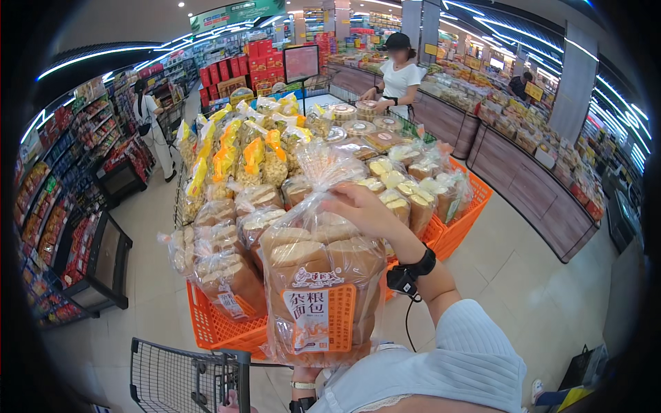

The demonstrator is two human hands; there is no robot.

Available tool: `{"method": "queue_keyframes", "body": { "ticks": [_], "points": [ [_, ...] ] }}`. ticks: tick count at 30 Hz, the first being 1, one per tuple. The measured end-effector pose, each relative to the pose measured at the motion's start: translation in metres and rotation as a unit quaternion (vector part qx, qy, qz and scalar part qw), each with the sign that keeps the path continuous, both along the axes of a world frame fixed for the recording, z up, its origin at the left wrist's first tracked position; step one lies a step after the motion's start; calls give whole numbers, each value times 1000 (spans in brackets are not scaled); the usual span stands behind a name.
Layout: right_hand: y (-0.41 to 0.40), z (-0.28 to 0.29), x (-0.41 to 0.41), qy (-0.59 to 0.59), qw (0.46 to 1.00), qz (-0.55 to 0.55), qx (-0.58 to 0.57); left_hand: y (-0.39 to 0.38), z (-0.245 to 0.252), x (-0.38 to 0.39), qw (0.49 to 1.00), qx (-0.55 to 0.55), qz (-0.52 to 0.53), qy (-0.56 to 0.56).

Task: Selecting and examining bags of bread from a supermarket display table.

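My right hand [359,206] grips the gathered neck of a clear plastic bag of bread loaves [315,284]. The bag hangs upright close in front of me, its printed label facing me. My left hand [307,375] is at the bag's lower edge, mostly hidden behind it. Only the wrist side shows, so whether it holds the bag cannot be told. Behind the held bag, more bagged loaves [227,279] fill an orange plastic crate [227,325]. To the right, bagged bread with yellow tops [395,201] sits in another orange crate [454,235].
A shopping cart [186,382] stands at my lower left. Bags of popcorn-like snacks [253,165] and round clear tubs [359,127] cover the display's far part. A person in a white top [400,80] stands behind it. Shelves [46,217] line the left; a wood-panelled counter [526,191] runs along the right.
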State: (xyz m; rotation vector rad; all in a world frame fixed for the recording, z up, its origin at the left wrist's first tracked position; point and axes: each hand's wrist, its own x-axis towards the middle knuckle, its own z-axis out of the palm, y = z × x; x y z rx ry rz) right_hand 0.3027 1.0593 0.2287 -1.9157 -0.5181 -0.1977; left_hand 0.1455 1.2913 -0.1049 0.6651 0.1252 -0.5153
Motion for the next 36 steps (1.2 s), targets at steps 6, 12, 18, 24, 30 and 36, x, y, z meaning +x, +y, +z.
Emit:
{"method": "queue_keyframes", "body": {
  "ticks": [6,12,18,24,30,36],
  "points": [
    [-2,-2,1,-1,1000,-21,-20,-4,5,1,1000,-14,1,9],
    [0,3,-3,-11,999,-25,-25,-3,7,-1,1000,-5,6,19],
    [-2,-5,2,-55,997,-34,-39,-3,-8,0,981,-189,-31,8],
    [1,-3,2,-49,997,-26,-44,2,-23,-2,969,-236,-23,63],
    [-3,-2,1,-13,999,-24,-34,-8,21,-1,1000,-16,11,21],
    [-6,-6,4,-35,999,-2,-18,-8,21,-1,1000,-6,-13,14]
  ]
}}
